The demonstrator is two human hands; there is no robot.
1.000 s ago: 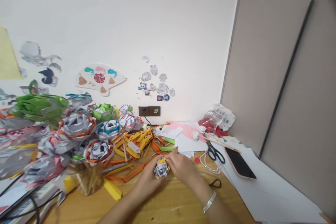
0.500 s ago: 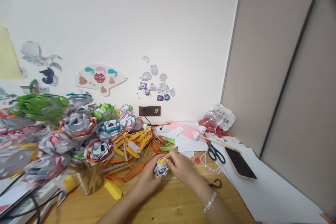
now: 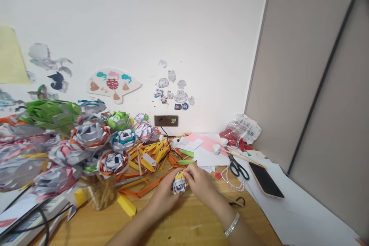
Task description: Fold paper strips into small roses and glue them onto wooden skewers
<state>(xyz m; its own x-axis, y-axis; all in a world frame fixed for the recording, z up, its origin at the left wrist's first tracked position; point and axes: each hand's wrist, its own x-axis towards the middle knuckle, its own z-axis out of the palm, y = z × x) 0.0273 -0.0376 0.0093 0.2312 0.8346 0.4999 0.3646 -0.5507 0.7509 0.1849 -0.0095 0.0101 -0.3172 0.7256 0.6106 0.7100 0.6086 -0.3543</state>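
Observation:
Both hands meet over the wooden table (image 3: 178, 226) around a small paper flower (image 3: 179, 184), white and grey with a yellow rim. My left hand (image 3: 163, 196) cups it from the left with fingers curled under it. My right hand (image 3: 200, 183), a silver bracelet on its wrist, pinches the flower's upper right edge. The flower sits just above the tabletop, in front of a heap of orange and yellow paper strips (image 3: 150, 157).
A bunch of finished paper flowers (image 3: 89, 142) fills the left side. Black scissors (image 3: 236, 167), a bead string (image 3: 229, 180), a phone (image 3: 265, 184) on white sheets, and a plastic bag (image 3: 245, 127) lie right. The wall holds a socket (image 3: 166, 120) and stickers.
The hands and flower stay almost where they were; the right fingers have shifted slightly on the flower's rim. The view has drifted a little.

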